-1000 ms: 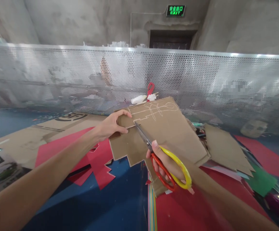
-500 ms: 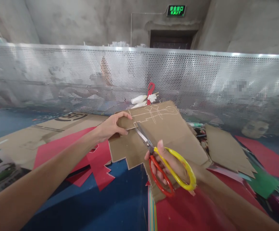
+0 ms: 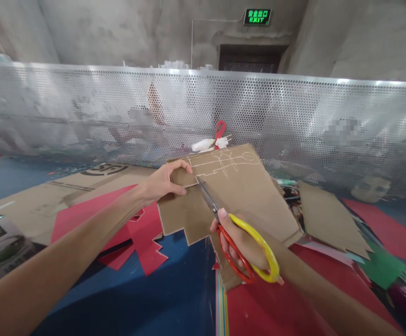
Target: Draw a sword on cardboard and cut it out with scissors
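My left hand pinches the left edge of a brown cardboard sheet, thumb below and fingers above. Pale lines are drawn across the sheet's upper part, and its lower left border is cut in steps. In my right hand is a pair of scissors with one yellow and one red handle. The blades lie nearly together, their tips at the drawn line just right of my left hand. Part of the red handle is hidden by my fingers.
Red paper pieces lie left on the blue table, over a larger cardboard piece. At the right are another cardboard piece and green paper. A perforated metal screen rises behind; a printed box stands left.
The scissor handles have come closer together and the blades have closed at the drawn line. The cardboard's right side has tilted slightly. My left hand keeps its place.
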Available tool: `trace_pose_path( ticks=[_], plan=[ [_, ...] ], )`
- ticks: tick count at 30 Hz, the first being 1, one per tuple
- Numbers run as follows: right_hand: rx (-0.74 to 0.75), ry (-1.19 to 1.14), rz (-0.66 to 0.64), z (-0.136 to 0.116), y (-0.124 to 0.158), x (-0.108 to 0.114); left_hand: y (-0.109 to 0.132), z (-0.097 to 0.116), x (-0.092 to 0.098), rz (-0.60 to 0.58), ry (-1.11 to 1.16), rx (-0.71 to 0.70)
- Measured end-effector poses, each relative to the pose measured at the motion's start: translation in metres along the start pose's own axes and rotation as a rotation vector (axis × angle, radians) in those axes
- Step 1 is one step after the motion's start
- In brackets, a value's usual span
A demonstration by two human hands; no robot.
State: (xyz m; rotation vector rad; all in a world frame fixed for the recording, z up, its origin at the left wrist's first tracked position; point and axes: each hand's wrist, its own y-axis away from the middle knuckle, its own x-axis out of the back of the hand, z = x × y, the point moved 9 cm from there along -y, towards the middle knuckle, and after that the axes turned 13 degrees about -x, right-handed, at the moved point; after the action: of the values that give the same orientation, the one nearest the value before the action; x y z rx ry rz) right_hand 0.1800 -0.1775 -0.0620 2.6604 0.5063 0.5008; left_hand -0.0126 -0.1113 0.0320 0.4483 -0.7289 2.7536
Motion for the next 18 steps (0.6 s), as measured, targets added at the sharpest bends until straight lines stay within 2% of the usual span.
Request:
trace_pose_path(
  ticks=[3,10,15,18],
  plan=[
    [0.005,0.009,0.046,-0.0005,0.0006,0.0008,0.0002,0.0001,-0.001,-0.005,0.004,0.002],
    [0.113,0.085,0.033,-0.0023,0.001,-0.0023,0.0014,-0.0026,-0.0018,0.017,0.029,0.018],
    [0.071,0.069,0.054,0.0023,-0.0031,-0.0029,0.0004,-0.0056,-0.0018,0.047,0.091,0.011],
    [0.089,0.0,0.004,0.0049,-0.006,-0.0073,0.0007,-0.0091,-0.0022,0.05,0.106,0.04]
  ],
)
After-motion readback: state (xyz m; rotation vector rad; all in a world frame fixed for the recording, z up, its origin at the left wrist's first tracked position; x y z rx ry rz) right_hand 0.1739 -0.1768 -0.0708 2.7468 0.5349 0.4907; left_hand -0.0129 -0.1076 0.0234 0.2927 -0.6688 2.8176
